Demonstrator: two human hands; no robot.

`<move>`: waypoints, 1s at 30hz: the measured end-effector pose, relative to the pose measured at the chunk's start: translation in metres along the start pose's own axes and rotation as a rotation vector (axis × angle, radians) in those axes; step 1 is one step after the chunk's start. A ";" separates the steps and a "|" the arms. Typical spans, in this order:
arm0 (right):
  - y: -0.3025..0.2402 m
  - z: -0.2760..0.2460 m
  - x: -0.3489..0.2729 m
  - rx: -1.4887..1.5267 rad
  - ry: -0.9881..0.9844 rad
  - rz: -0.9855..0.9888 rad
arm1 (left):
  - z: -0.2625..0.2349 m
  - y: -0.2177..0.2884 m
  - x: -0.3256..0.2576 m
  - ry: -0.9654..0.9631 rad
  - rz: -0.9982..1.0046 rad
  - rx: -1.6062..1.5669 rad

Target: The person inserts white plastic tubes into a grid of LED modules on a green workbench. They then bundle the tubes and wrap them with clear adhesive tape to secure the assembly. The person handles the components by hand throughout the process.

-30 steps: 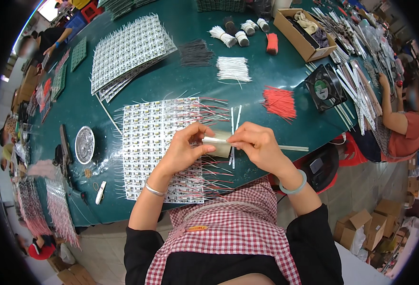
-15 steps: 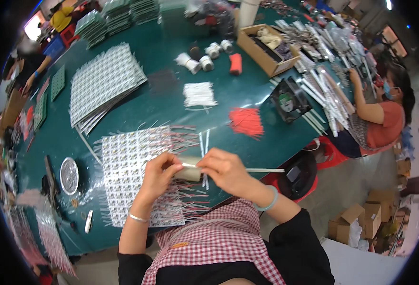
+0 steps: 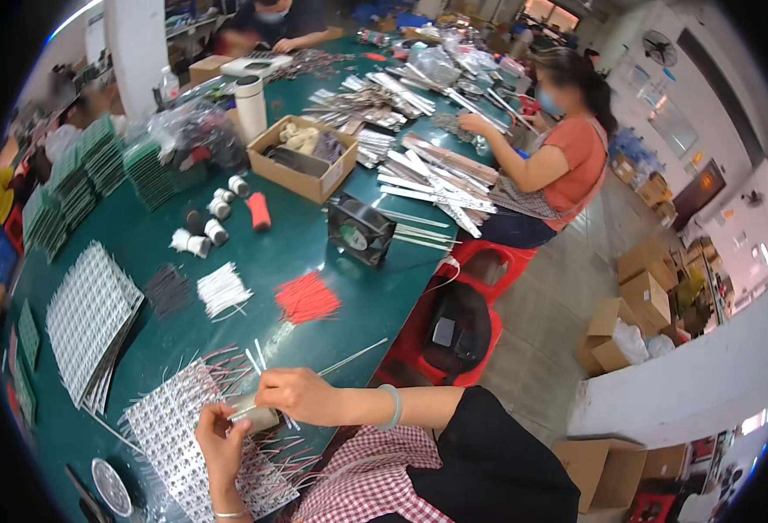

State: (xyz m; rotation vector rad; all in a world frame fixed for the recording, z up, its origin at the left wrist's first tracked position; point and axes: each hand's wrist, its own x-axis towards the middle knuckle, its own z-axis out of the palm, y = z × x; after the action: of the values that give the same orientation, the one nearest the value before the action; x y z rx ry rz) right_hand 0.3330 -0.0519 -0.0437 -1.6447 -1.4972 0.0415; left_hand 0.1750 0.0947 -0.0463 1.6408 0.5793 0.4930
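Observation:
A long, thin pale strip (image 3: 354, 356) runs through both of my hands and sticks out to the right over the table. My left hand (image 3: 219, 446) pinches its near end between thumb and fingers. Close beside it, my right hand (image 3: 293, 394) is closed on the strip, knuckles up, hiding part of it. Just under the hands lies a cream-coloured roll (image 3: 262, 419), partly covered by them. A sheet of white square boards (image 3: 171, 427) with red and white wires along its edge lies beneath. A few short white strips (image 3: 256, 356) show beyond my right hand.
Bundles of white wires (image 3: 223, 290), red wires (image 3: 307, 297) and black wires (image 3: 168, 290) lie beyond. Stacked board sheets (image 3: 90, 318) are at left, a metal bowl (image 3: 111, 486) lower left. A black fan (image 3: 360, 229) stands near an open carton (image 3: 301, 185). A co-worker (image 3: 551, 148) sits at right.
The view has swung to the right and up, so the table and hands sit lower left in the picture. Both hands stay closed on the strip above the roll.

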 end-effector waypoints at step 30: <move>0.026 -0.025 0.046 0.814 -0.613 0.753 | -0.017 0.007 -0.004 -0.134 -0.114 0.061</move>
State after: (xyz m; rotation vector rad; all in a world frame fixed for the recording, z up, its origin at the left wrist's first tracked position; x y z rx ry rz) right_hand 0.3795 -0.0253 -0.0206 -1.4311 -0.9321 1.4685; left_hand 0.1623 0.1045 -0.0372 1.6743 0.5886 0.2816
